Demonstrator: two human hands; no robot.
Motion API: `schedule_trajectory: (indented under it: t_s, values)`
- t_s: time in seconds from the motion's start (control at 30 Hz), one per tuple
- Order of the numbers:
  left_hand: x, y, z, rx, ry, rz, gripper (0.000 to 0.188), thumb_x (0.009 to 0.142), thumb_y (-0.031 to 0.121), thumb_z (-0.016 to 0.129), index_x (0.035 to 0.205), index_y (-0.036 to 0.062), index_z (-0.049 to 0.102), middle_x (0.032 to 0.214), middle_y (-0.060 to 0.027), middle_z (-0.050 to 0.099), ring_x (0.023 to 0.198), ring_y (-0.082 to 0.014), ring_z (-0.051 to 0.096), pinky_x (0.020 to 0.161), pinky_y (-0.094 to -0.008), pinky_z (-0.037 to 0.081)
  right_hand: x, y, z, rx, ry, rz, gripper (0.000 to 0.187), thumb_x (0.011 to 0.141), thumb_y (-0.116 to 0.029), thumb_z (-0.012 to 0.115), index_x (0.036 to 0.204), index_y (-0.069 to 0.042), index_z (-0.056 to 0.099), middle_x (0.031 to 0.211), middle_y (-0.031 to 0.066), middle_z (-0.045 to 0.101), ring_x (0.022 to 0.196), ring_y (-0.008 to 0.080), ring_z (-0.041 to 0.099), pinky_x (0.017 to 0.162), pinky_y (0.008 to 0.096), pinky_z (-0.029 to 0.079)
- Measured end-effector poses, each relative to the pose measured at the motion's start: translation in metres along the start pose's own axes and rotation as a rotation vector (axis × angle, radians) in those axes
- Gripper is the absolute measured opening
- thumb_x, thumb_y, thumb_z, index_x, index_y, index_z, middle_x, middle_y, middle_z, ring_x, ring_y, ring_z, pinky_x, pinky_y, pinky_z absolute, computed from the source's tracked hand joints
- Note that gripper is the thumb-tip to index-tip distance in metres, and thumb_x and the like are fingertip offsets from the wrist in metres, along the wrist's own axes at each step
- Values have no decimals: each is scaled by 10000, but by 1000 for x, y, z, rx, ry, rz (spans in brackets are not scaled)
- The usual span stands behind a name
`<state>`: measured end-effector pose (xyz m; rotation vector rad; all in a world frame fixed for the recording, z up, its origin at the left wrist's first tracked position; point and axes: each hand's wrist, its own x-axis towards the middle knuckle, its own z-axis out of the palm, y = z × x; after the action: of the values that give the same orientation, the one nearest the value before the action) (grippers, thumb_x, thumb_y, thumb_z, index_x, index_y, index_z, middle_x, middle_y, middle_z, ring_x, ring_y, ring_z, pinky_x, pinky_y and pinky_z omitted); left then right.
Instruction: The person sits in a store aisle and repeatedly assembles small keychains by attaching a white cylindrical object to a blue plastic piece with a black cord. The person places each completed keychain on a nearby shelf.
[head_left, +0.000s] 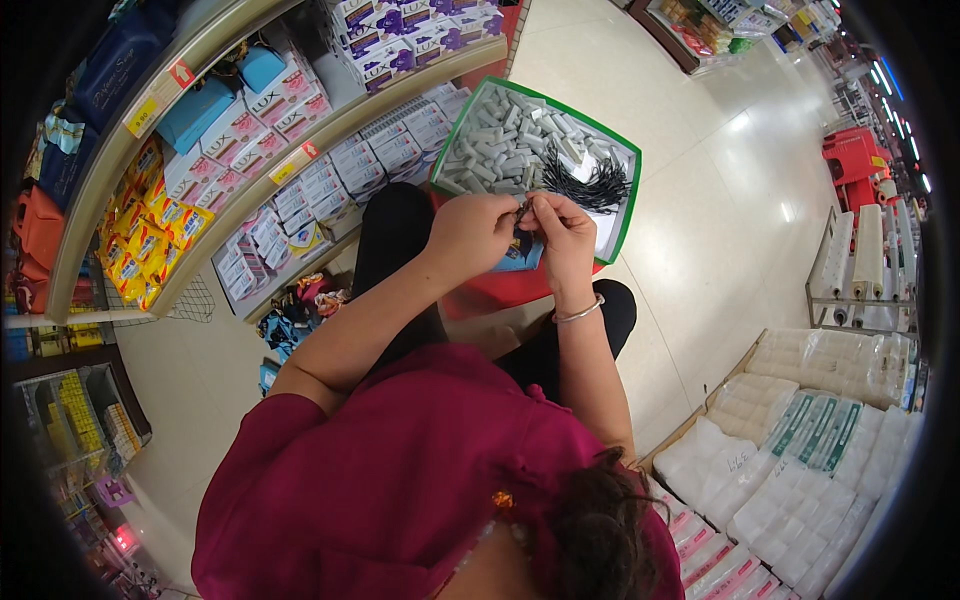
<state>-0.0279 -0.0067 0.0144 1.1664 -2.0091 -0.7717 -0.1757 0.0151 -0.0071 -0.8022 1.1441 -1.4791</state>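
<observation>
My left hand (472, 232) and my right hand (563, 232) meet above the near edge of a green-rimmed tray (626, 232). Both have their fingers pinched together around something small and dark, too small to make out. Inside the tray, small grey plastic blocks (505, 135) lie heaped on the left and middle. A bundle of thin black cords (590, 185) rests to their right. Just below my hands shows part of a blue packet (520, 258), the rest of it hidden. A bracelet circles my right wrist.
The tray stands on something red (490, 298) between my knees. Close on the left, shelves hold boxed soaps (235, 135) and yellow packets (150, 235). Stacks of plastic-wrapped white packs (790, 450) stand at the lower right. Rolls (868, 250) lean in a rack on the right.
</observation>
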Motion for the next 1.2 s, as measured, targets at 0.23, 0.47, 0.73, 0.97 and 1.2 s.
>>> schedule_trajectory:
  t_s: [0.23, 0.47, 0.73, 0.97, 1.2]
  values:
    - [-9, -8, 12, -236, 125, -29, 112, 812, 68, 640, 915, 24, 649, 782, -166, 640, 730, -354, 638, 617, -402, 485, 5, -9, -2, -355, -152, -100, 105, 921, -9, 620, 1000, -5, 690, 816, 11, 672, 683, 49, 576, 614, 189, 463]
    - [-6, -25, 14, -578, 53, -207, 99, 879, 53, 636, 934, -27, 656, 780, -84, 675, 663, -135, 639, 608, -274, 480, -20, -26, 5, -667, -143, -392, 175, 837, 55, 619, 991, -19, 654, 938, 63, 623, 750, 139, 615, 645, 254, 499]
    - [-3, -42, 18, -817, -102, -302, 61, 907, 4, 611, 927, -39, 650, 820, 3, 655, 739, -48, 580, 677, -194, 457, -26, -10, 8, -826, -181, -599, 149, 805, 33, 676, 943, -19, 658, 951, 77, 590, 799, 185, 606, 692, 280, 492]
    - [-11, -29, 16, -661, 98, -183, 115, 884, 33, 633, 975, -35, 647, 821, -72, 674, 720, -150, 623, 665, -272, 489, -14, -9, 15, -615, -152, -396, 82, 867, 14, 656, 892, 14, 578, 849, 17, 541, 668, 73, 465, 613, 213, 405]
    - [-10, -17, 13, -280, 124, -92, 165, 829, 86, 653, 980, 21, 652, 835, -189, 652, 726, -357, 638, 628, -378, 489, -4, -26, 10, -542, -218, -40, 80, 858, -50, 664, 870, 24, 639, 750, 56, 638, 586, 100, 566, 536, 251, 456]
